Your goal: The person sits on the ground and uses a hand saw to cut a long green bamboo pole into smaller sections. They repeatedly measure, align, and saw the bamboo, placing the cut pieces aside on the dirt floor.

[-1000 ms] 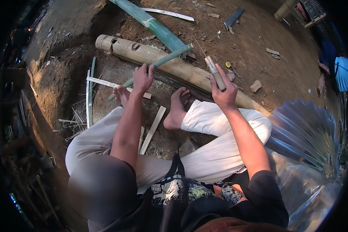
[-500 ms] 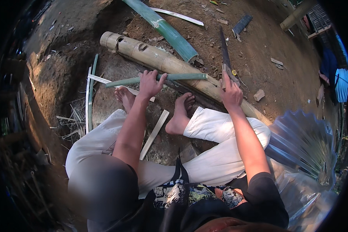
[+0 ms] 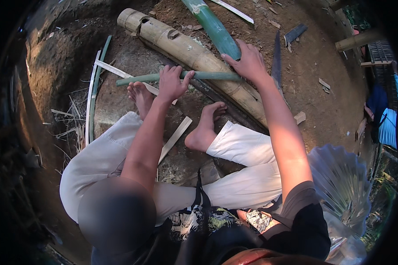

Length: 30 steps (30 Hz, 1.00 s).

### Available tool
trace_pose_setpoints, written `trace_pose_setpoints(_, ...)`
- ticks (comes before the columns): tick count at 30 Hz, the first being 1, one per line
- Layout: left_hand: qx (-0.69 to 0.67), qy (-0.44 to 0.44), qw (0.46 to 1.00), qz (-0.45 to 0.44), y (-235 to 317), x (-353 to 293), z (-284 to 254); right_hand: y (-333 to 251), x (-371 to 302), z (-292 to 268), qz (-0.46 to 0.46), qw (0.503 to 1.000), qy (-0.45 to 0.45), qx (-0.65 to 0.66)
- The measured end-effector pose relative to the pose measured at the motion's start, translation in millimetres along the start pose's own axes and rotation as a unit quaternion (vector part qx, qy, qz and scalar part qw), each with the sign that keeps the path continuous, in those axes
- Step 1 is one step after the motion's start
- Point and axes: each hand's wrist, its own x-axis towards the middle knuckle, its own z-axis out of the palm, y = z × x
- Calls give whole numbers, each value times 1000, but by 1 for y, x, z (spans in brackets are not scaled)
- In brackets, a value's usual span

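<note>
My left hand (image 3: 171, 84) is closed around a green bamboo strip (image 3: 216, 76), which lies crosswise over my left foot's toes and the dry bamboo pole. My right hand (image 3: 247, 62) is empty, its thumb and fingers apart, at the cut end of a green bamboo pole (image 3: 214, 28). The strip's right end is beside that palm; whether they touch, I cannot tell. Just right of this hand, a dark-bladed machete (image 3: 276, 59) lies on the ground, its handle hidden by my right forearm. Under the strip runs the thick tan bamboo pole (image 3: 181, 46).
Pale split strips lie at the left (image 3: 93, 95), by a foot and between my legs (image 3: 176, 138). A dark bamboo piece (image 3: 295, 33) and a wood chunk (image 3: 300, 117) rest on the dirt to the right. Clear ribbed plastic (image 3: 340, 181) stands by my right knee.
My right hand has let go of the machete, now lying on the ground, and moved left to the green pole's end. My left hand still grips the strip. The view has shifted slightly.
</note>
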Motion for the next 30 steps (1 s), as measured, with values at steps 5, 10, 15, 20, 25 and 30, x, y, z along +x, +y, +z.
trace_pose_setpoints(5, 18, 41, 998, -39, -8, -8, -2, -8, 29, 20, -4, 997, -82, 15)
trace_pose_setpoints(10, 54, 91, 994, 28, -9, 16, -28, 24, 44, 13, 24, 997, -73, 8)
trace_pose_setpoints(15, 45, 36, 991, 123, 11, 61, -53, 98, 83, -17, 58, 992, -56, -101)
trace_pose_setpoints(20, 61, -47, 974, 212, 41, 98, -42, 133, 76, -12, 72, 987, 40, -141)
trace_pose_setpoints(25, 90, -101, 966, 220, 46, 110, -27, 69, -16, -6, -10, 993, 105, 50)
trace_pose_setpoints(30, 101, -138, 957, 233, 65, 108, -8, 49, -139, 22, -19, 992, 85, 96)
